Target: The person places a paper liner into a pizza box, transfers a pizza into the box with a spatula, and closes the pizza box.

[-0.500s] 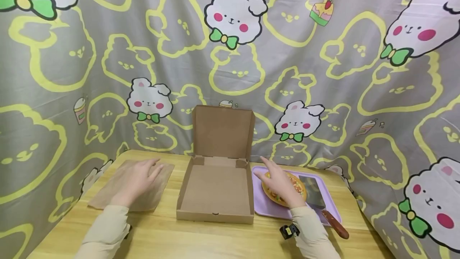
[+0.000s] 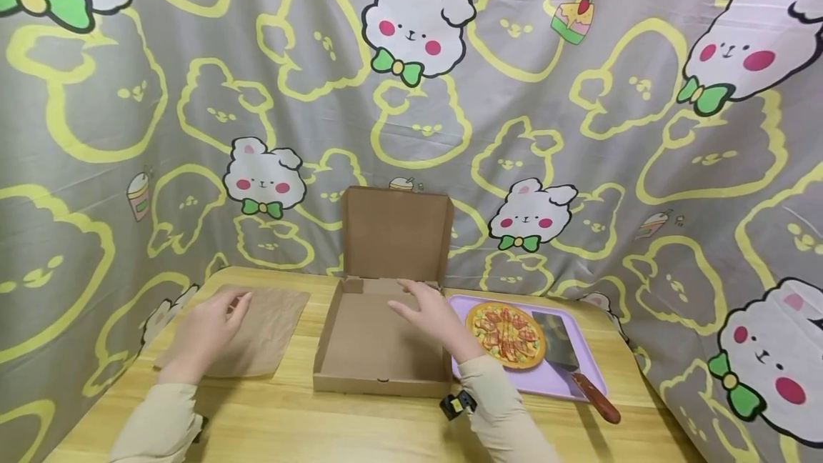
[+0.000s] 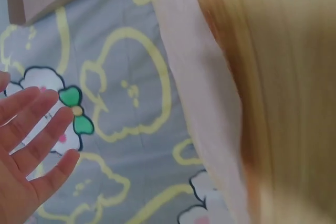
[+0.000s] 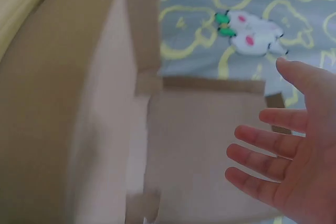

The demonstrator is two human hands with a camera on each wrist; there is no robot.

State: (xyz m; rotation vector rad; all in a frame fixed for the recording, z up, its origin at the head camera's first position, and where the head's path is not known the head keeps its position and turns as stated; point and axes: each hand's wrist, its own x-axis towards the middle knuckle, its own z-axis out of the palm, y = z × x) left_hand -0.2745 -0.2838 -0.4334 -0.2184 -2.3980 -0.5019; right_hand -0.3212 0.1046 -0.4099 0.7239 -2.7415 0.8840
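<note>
My left hand (image 2: 207, 331) hovers over the left part of a sheet of brown paper (image 2: 273, 327), holding nothing. In the left wrist view its fingers (image 3: 44, 135) are spread and fairly straight. My right hand (image 2: 432, 316) is above the right side of an open cardboard pizza box (image 2: 360, 341), also with nothing in it; the right wrist view shows its fingers (image 4: 260, 163) extended and apart. The box's lid (image 2: 397, 234) stands raised at the back. Right of the box, a pizza (image 2: 506, 334) with toppings lies on a purple tray (image 2: 459, 306).
A pizza server (image 2: 556, 341) with a wooden handle (image 2: 596, 397) lies on the tray's right side, its handle reaching past the front rim. The wooden table (image 2: 289, 420) is backed by a grey curtain (image 2: 334, 134) printed with rabbits.
My right hand has moved left from over the pizza to over the box, leaving the pizza in full view. My left hand has shifted left above the paper.
</note>
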